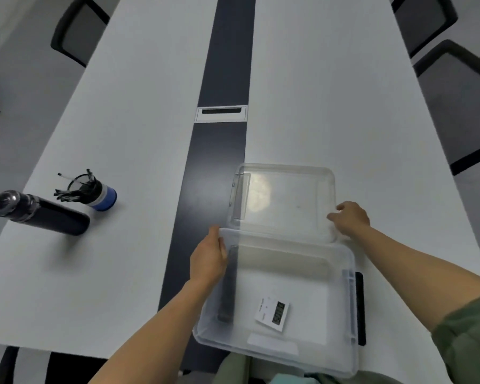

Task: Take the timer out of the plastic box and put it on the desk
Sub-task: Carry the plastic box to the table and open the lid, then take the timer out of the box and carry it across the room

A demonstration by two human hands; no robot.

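A: Any writing you can read on the timer point(272, 315)?

B: Not cleanly. Your timer is lying flat on the floor of the plastic box point(277, 353), toward its near right part, turned at a slant. Its white face is carrying a dark display with pale digits and a few small marks beside it; all too blurred to read. No brand is showing on the box or on the lid point(284, 200).

A: And my hands?

B: Your left hand point(208, 259) is pressing against the box's far left corner, thumb pointing away from you along the rim, fingers point(223, 249) curling over the edge; whether they are gripping the wall or just resting, I cannot tell. Your right hand point(349, 217) is reaching forward to the lid's right edge, fingers bent and lightly spread, touching it; a firm hold is not clear either. Both forearms are stretching out bare, a green sleeve point(468, 336) showing at the right.

A: Where is the lid sitting?

B: It is lying open-side up on the surface point(139, 120), just beyond the box, overlapping its far rim. Well off to the left, a dark bottle point(39, 213) and a pen cup point(93, 191) with a blue band are standing on the surface; no label legible.
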